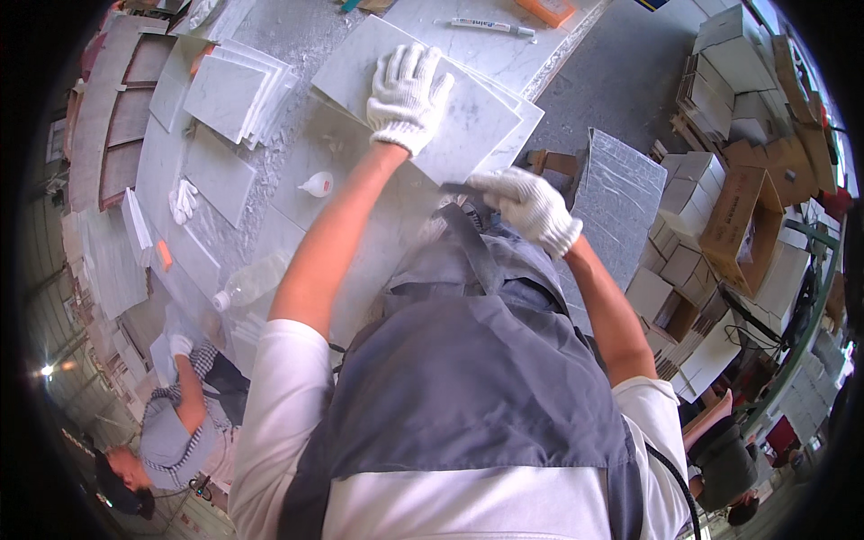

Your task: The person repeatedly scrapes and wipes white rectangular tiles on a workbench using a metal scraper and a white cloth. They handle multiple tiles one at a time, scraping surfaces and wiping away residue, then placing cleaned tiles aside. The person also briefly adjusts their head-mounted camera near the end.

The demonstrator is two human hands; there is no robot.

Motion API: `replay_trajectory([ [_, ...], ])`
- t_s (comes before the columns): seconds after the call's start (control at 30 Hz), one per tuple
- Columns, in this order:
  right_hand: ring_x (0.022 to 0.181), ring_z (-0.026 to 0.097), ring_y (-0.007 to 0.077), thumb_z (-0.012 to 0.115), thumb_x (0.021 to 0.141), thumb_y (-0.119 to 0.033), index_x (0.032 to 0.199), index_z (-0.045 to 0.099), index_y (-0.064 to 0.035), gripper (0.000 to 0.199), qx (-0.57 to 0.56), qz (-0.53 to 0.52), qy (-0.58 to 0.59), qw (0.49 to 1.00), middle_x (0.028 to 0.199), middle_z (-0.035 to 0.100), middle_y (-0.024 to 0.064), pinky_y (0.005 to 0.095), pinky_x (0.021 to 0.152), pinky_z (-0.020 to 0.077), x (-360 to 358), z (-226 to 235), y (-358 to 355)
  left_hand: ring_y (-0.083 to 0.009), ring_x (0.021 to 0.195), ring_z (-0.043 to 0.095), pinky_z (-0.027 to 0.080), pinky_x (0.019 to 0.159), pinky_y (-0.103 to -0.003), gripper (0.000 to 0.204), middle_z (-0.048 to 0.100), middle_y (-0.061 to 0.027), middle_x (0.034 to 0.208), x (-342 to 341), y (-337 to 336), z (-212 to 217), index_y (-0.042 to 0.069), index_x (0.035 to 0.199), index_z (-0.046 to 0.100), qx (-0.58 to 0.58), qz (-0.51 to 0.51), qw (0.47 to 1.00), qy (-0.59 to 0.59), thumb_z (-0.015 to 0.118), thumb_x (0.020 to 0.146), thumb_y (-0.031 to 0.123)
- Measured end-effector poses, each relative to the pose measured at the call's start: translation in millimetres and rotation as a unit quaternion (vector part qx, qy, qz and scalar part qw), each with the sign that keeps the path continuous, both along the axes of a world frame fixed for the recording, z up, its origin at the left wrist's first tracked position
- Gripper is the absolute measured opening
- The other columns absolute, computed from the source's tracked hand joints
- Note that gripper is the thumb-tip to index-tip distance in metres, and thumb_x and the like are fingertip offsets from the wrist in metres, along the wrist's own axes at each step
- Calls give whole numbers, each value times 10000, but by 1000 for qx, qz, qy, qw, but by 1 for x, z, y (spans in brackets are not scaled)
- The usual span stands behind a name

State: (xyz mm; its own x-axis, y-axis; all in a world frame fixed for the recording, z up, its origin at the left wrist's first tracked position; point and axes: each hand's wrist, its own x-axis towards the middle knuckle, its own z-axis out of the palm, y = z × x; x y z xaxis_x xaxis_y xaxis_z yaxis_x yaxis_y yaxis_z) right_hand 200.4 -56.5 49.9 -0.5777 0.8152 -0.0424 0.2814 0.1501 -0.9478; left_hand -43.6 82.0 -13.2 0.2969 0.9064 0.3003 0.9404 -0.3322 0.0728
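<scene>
My left hand, in a white knitted glove, lies flat with its fingers apart on a pale grey marble-look tile. Beneath that tile, a second tile sticks out on the right. My right hand, gloved the same way, is closed around a short dark flat tool at the tile's near corner. Its exact kind cannot be made out, nor whether it touches the tile. A small white squeeze bottle lies on the dusty table left of my left forearm.
Fanned tiles, a spare glove and a clear plastic bottle are to the left. A marker and an orange block lie beyond. A grey slab and cartons stand right. Co-workers appear at lower left and lower right.
</scene>
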Motion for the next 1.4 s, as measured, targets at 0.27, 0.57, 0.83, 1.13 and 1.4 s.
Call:
replay_trajectory([
  [0.27,745,584,103,632,975,-82,1295,658,-23,326,-376,-73,160,910,905,657,39,267,660,509,14,16,-56,-292,1514,275,153,1244,-453,633,365,-95,1613,37,-5,51,167,1526,413,-167,-183,924,290,430,1001,520],
  [0.57,624,570,99,792,876,-307,1327,570,37,608,-399,-223,316,831,821,632,59,223,509,424,73,29,-76,-294,850,649,546,740,-424,181,629,-55,852,54,-161,79,184,1029,675,-304,-319,864,-241,680,878,285],
  [0.83,845,611,111,726,936,-190,1437,511,12,581,-401,-240,303,831,1050,673,56,269,709,511,49,13,-78,-266,872,677,544,740,-410,250,704,-12,958,19,-191,41,250,1139,682,-316,-18,948,-38,687,892,287],
  [1.13,729,576,99,709,934,-202,1461,453,41,634,-363,-235,220,874,942,622,70,232,612,480,29,23,-68,-304,1069,644,555,832,-453,433,551,-45,1333,-67,-171,-13,215,1305,591,-143,251,955,72,687,887,275],
  [1.4,737,577,107,697,947,-212,1471,454,25,625,-393,-229,235,859,940,624,72,236,617,484,29,26,-74,-261,883,703,568,753,-399,204,697,-48,1057,-53,-155,-6,172,1093,729,-9,244,955,-169,707,901,237],
])
